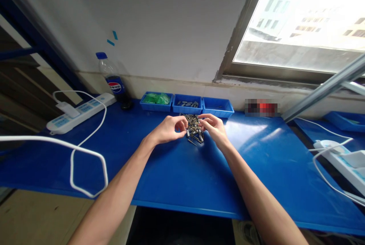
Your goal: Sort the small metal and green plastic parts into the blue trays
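A loose pile of small screws and metal parts [194,126] lies on the blue table [182,176], between my two hands. My left hand [171,129] is at the pile's left edge, its fingers curled and its thumb apart from them, with nothing visible in it. On the other side, my right hand [213,126] reaches over the pile with thumb and index finger pinched together. Whatever small piece may be between those fingertips is too small to make out. Behind the pile stand a blue bin with green packets [156,99], a bin of grey metal pieces [187,104] and a nearly bare bin [218,107].
A cola bottle [115,83] stands at the back left beside a white power strip [82,113]. White cable [104,169] loops over the left side. Another power strip [342,161] and a metal bar [322,91] are at the right. A wall and window close off the back.
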Action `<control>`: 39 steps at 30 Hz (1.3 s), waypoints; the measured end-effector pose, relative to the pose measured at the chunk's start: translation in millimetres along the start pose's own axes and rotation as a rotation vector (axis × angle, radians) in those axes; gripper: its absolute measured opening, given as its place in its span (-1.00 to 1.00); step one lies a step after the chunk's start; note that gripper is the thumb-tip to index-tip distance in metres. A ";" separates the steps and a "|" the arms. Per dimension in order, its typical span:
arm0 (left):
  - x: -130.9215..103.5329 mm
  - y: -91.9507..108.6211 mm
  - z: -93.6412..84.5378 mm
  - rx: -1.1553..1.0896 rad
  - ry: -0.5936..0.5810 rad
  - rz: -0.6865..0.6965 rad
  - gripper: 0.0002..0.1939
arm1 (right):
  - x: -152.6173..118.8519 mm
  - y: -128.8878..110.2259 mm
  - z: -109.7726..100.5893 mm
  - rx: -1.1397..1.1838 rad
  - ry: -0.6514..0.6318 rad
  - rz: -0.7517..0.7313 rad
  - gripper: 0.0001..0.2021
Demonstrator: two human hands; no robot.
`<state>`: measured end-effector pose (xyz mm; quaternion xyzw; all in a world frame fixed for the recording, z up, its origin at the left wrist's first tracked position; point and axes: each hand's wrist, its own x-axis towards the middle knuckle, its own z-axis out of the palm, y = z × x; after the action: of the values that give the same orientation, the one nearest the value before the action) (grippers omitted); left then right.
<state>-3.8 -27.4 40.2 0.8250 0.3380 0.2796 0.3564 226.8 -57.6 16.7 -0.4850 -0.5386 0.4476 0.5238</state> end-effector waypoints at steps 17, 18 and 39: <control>7.0 -1.6 20.8 0.143 0.108 0.151 -0.96 | 6.0 3.1 -8.8 0.093 0.137 -0.049 -0.61; 6.2 -2.5 20.7 0.161 0.048 0.174 -0.96 | 7.2 4.9 -10.4 0.112 0.167 -0.072 -0.55; 17.4 11.4 11.3 0.018 0.100 0.122 -0.86 | 11.0 -14.8 -21.5 -0.044 0.017 0.068 -0.66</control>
<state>18.9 -24.7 46.2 0.8321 0.3072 0.3387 0.3140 247.7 -49.2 33.9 -0.5181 -0.5271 0.4492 0.5020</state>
